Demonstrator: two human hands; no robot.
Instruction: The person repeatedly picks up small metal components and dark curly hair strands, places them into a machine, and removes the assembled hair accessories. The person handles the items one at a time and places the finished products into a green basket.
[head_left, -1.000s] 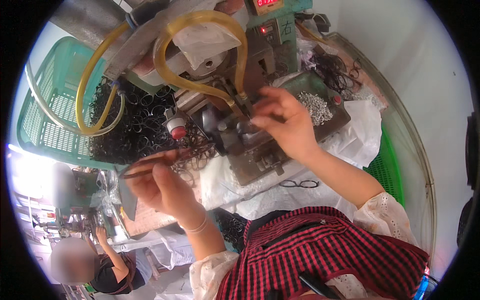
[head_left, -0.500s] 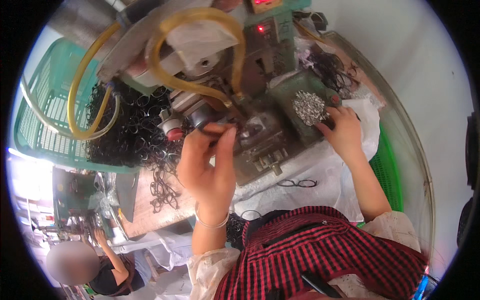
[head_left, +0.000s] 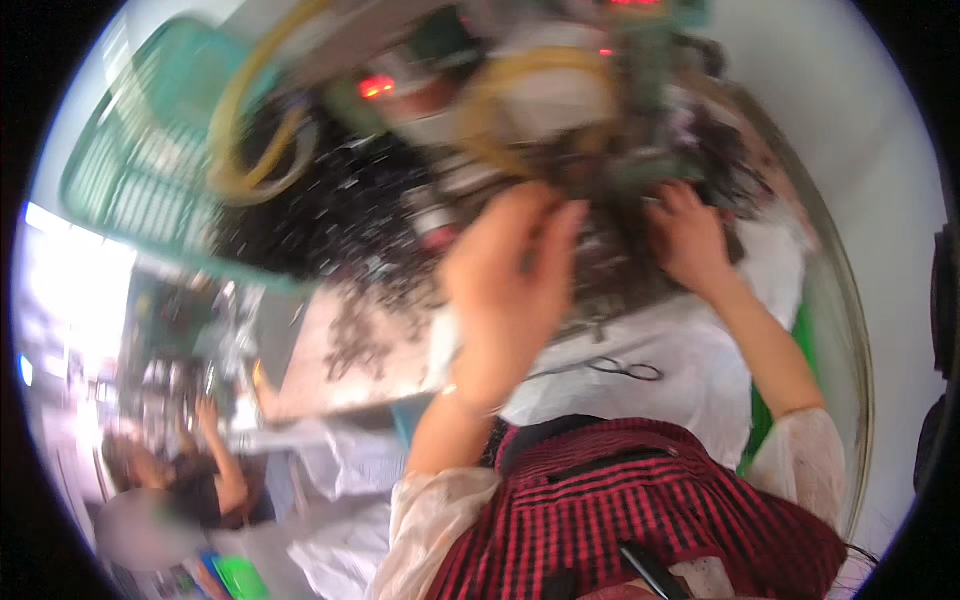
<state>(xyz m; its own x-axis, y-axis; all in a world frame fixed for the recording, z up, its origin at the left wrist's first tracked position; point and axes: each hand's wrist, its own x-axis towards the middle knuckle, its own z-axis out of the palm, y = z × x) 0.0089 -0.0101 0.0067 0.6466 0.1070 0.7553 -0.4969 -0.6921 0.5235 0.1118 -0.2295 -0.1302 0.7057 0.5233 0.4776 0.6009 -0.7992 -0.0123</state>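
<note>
My left hand point(head_left: 512, 275) is at the front of a bench machine point(head_left: 600, 265), fingers curled and thumb close to them. Motion blur hides what the pinch holds. To its right, my right hand point(head_left: 692, 238) reaches over the machine's right side, palm down, with bent fingers apart. Smearing hides the small metal parts there, which showed earlier. A black eyeglass frame point(head_left: 628, 371) lies on the white cloth point(head_left: 600, 395) below the machine.
A green basket point(head_left: 120, 185) at left stands beside a heap of black eyeglass frames point(head_left: 330, 195). Yellow hoses point(head_left: 232, 120) loop above the machine. A red button point(head_left: 437, 237) is left of my left hand. Another person point(head_left: 195, 485) works at lower left.
The whole view has shifted, with the machine and basket now higher and further right, and it is blurred. My right hand has drawn in nearer to my left hand.
</note>
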